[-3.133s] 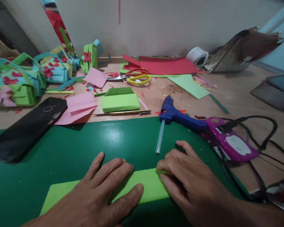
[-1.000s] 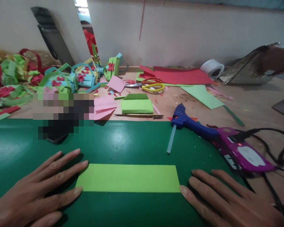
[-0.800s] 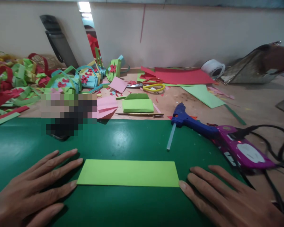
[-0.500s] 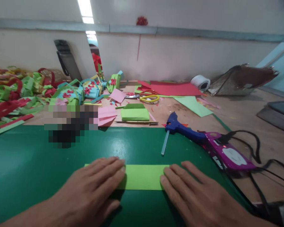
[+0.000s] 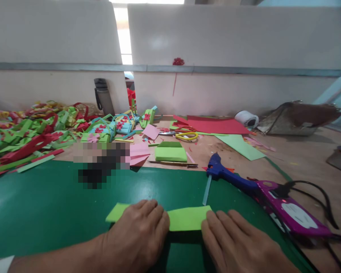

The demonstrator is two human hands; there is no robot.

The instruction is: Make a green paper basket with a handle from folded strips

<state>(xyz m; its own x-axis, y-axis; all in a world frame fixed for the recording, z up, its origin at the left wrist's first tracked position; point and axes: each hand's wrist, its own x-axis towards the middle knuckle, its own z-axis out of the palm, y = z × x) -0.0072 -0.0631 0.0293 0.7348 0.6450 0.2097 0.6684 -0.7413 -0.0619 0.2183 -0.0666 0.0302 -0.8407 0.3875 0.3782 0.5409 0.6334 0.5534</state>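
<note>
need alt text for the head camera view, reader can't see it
The left hand holds a green strip of paper near its middle over a green mat, while the right hand touches its right end. Beyond are a blue glue gun, scissors and a colourful paper pile.

A light-green rectangular paper strip (image 5: 190, 218) is held crosswise over the dark-green surface (image 5: 53, 204); left end raised, middle obscured.

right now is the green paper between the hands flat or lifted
Lifted, at least partly: the green paper casts a dark shadow beneath its near edge.
</note>
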